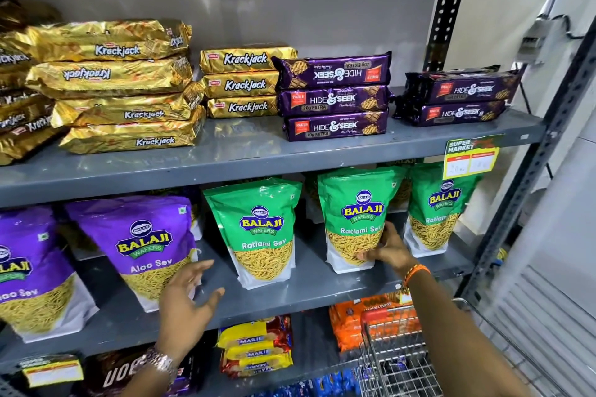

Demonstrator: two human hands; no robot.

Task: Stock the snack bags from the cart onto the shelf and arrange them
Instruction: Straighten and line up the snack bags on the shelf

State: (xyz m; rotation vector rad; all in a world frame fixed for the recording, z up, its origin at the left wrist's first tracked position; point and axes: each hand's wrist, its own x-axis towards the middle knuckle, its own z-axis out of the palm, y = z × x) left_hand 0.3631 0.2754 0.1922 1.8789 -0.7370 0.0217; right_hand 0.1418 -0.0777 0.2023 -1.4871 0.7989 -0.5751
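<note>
On the middle grey shelf (290, 292) stand green Ratlami Sev bags and purple Aloo Sev bags. My right hand (385, 250) grips the lower right side of the second green bag (354, 213), which stands upright. A first green bag (261, 229) stands to its left and a third green bag (435, 206) at the far right. My left hand (185, 298) is open, fingers spread, just in front of the lower right corner of a purple Aloo Sev bag (138, 242). Another purple bag (29, 271) stands at the far left. The wire cart (396, 361) is at bottom right.
The upper shelf (258, 155) holds stacks of gold Krackjack packs (122, 87) and purple Hide & Seek packs (335, 97). Below are Marie biscuit packs (258, 348) and orange cookie packs (348, 322). A yellow price tag (471, 156) hangs at the right. A perforated upright (522, 190) bounds the shelf.
</note>
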